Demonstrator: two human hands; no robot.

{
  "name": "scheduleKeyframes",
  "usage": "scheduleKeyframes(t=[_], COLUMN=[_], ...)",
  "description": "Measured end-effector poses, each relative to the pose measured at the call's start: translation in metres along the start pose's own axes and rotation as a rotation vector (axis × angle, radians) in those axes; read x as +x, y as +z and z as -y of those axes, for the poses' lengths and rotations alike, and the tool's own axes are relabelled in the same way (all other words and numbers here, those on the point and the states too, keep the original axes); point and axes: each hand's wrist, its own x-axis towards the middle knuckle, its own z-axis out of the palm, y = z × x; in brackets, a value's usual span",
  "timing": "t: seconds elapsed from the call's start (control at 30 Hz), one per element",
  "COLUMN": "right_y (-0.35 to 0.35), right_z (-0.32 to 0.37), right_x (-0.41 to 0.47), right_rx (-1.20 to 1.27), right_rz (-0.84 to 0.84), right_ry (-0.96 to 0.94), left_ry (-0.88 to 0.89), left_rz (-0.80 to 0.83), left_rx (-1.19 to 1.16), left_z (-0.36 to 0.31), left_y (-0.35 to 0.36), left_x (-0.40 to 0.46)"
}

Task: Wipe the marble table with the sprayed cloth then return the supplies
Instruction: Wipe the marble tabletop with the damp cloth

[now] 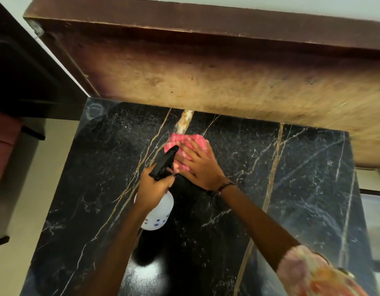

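**A:** So, what can't you make out?

**B:** Quite a bit. The spray bottle (158,212) is half hidden: the left hand (153,186) is wrapped around its neck, covering the trigger area, so only the black nozzle head pointing toward the upper middle of the frame and the rounded, translucent white body below the wrist show. Small dark marks sit on the body, too blurred to read.

**A:** And the cloth?

**B:** The pink cloth (185,142) lies bunched on the marble table (302,178) just above the frame's centre. The right hand (200,165) rests flat on it, fingers spread and extended, hiding most of it; only the crumpled upper edge and a bit on the left peek out. It looks woven with pale stripes, though motion blur softens that.

**A:** Anything cut off?

**B:** Both forearms run off the bottom edge. A floral sleeve (312,274) in the lower right is blurred and cropped. A thin bracelet (225,185) circles the right wrist.

**A:** Surfaces?

**B:** The table is glossy black stone with white hairline veins and long gold streaks, reflecting a bright glare at lower centre. Across the top of the frame runs a wooden panel (227,77), rough and brown, darker at its rim; what it belongs to I cannot tell. Dark furniture in the upper left is too dim to identify.
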Motion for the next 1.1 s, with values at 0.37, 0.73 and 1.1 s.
scheduleKeyframes(t=[0.37, 0.73, 1.1], right_y=[-0.024, -0.016, -0.029], right_z=[-0.130, -0.149, -0.175], right_x=[-0.009, -0.121, -0.048], right_rx=[0.021, -0.073, 0.029], right_rz=[0.007, -0.065, 0.051], right_ry=[0.470, 0.134, 0.370], left_ry=[-0.065, -0.076, -0.094], left_rz=[0.022, 0.044, 0.034], left_rx=[0.050, 0.043, 0.065], left_z=[-0.008, -0.008, 0.000], left_y=[0.058, 0.139, 0.152], left_x=[-0.009, -0.006, -0.018])
